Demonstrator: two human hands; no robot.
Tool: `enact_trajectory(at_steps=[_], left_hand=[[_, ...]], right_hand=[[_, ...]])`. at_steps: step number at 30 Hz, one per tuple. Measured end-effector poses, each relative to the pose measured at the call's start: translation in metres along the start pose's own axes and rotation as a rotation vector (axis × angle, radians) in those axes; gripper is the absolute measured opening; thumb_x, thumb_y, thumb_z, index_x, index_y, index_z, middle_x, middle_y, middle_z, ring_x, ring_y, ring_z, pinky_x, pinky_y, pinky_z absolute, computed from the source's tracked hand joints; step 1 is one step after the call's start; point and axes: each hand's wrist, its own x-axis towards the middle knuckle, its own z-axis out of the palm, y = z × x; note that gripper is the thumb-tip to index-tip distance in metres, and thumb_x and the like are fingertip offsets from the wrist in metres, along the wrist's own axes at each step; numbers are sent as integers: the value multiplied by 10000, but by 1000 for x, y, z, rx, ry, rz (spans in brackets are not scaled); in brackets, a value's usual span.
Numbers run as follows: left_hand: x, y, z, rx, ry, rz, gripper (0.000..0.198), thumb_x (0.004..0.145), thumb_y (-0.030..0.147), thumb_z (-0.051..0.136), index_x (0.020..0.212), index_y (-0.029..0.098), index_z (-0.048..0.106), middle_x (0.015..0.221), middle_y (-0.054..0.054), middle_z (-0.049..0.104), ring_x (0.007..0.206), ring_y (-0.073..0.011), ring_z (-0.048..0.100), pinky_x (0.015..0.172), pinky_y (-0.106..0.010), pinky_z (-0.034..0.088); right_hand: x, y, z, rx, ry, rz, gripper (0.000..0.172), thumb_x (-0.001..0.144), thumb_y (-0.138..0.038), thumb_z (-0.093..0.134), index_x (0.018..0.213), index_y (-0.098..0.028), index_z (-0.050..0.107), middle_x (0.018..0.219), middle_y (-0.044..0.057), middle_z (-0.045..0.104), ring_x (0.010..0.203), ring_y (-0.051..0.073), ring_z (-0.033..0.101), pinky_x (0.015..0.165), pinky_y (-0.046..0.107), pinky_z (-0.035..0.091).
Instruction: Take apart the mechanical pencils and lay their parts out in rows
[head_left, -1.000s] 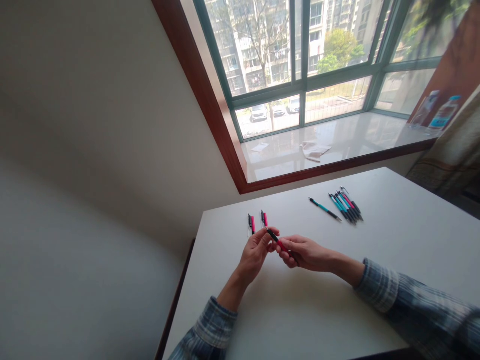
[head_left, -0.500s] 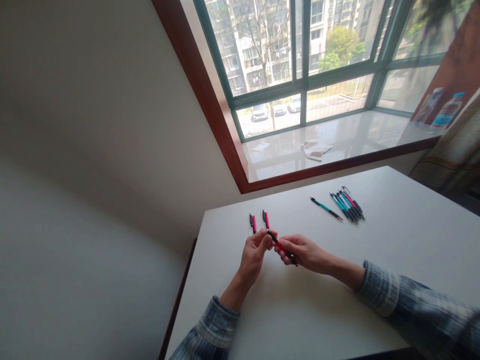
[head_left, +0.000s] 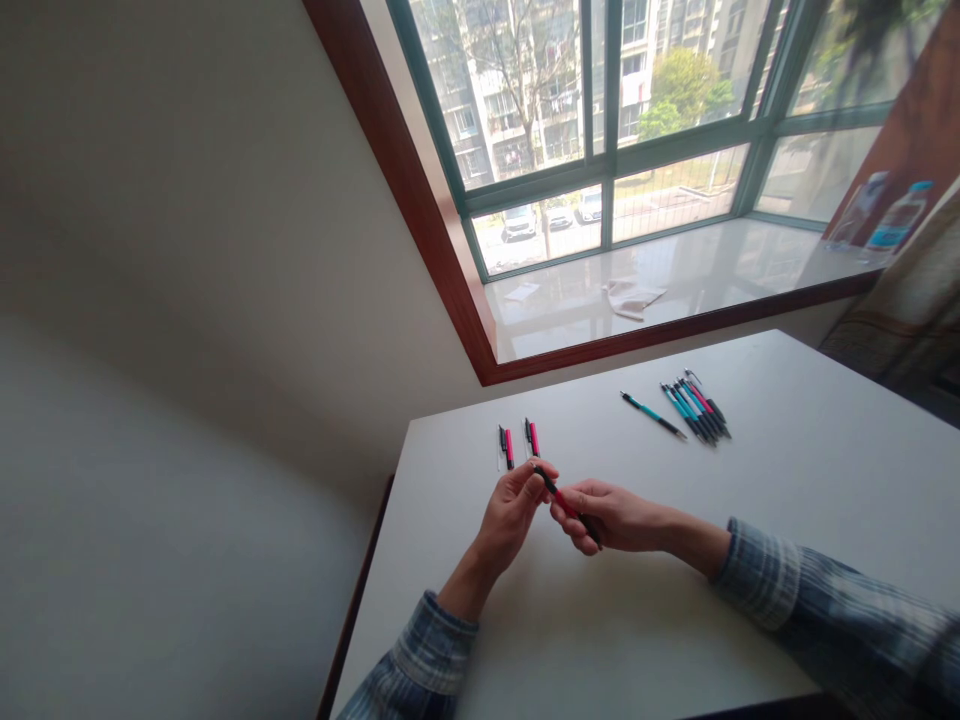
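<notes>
Near the center of the frame, slightly low, a red-and-black pen slants down to the right, its upper end pinched between the left hand's thumb and fingers, its lower part gripped by the right hand. Just above the left hand, two red-and-black pen-like sets lie on the white table; right of center lie a lone teal-and-black pen and a cluster of pens.

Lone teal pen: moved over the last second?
No. The lone teal pen keeps its place against the white table; both shift slightly together in frame.
</notes>
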Motion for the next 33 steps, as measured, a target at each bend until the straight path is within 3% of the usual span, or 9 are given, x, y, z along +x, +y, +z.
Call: enact_trajectory(at_steps=[6, 14, 17, 21, 24, 28, 33], left_hand=[[2, -2, -2, 105, 47, 47, 435, 865, 586, 725, 929, 156, 698, 833, -20, 563, 702, -132, 522, 717, -289, 448], [9, -2, 0, 76, 144, 66, 383, 780, 511, 840, 862, 155, 724, 780, -16, 605, 693, -121, 518, 695, -264, 440], [10, 3, 1, -6, 105, 42, 372, 817, 495, 814, 979, 167, 746, 944, -57, 668, 778, -142, 574, 770, -290, 480], [8, 9, 0, -52, 43, -10, 401, 872, 426, 776, 1181, 172, 744, 1206, -140, 676, 1039, -236, 617, 904, -363, 498], [7, 9, -3, -16, 100, 17, 316, 821, 381, 833, 1030, 154, 764, 1029, -98, 709, 912, -187, 617, 856, -319, 487], [7, 6, -2, -1, 149, 60, 305, 733, 359, 905, 827, 166, 689, 769, 7, 621, 714, -109, 533, 742, -248, 442], [5, 8, 0, -36, 60, -54, 485, 807, 426, 840, 1194, 168, 700, 814, -14, 627, 750, -130, 561, 801, -290, 458]], right_hand=[[4, 1, -2, -132, 128, -87, 498, 921, -619, 673, 886, -123, 646, 699, -2, 599, 624, 130, 661, 617, 238, 504], [5, 1, 4, -430, 288, -262, 397, 929, -549, 688, 885, -160, 623, 758, 76, 764, 686, 177, 710, 636, 268, 525], [8, 1, 2, -421, 298, -300, 414, 972, -573, 607, 871, -171, 598, 710, 52, 738, 615, 163, 684, 594, 268, 515], [9, -2, -3, -432, 297, -322, 418, 970, -574, 604, 854, -173, 592, 670, 27, 706, 579, 142, 648, 562, 248, 484], [8, -2, -5, -434, 281, -277, 389, 934, -545, 670, 865, -166, 615, 673, 22, 704, 592, 143, 656, 570, 246, 483], [7, 1, -2, -433, 290, -218, 375, 892, -529, 721, 870, -168, 623, 644, 13, 702, 586, 149, 657, 589, 259, 495], [6, 0, -1, -402, 269, -227, 381, 904, -539, 703, 883, -166, 629, 667, 18, 709, 594, 145, 650, 594, 256, 492]])
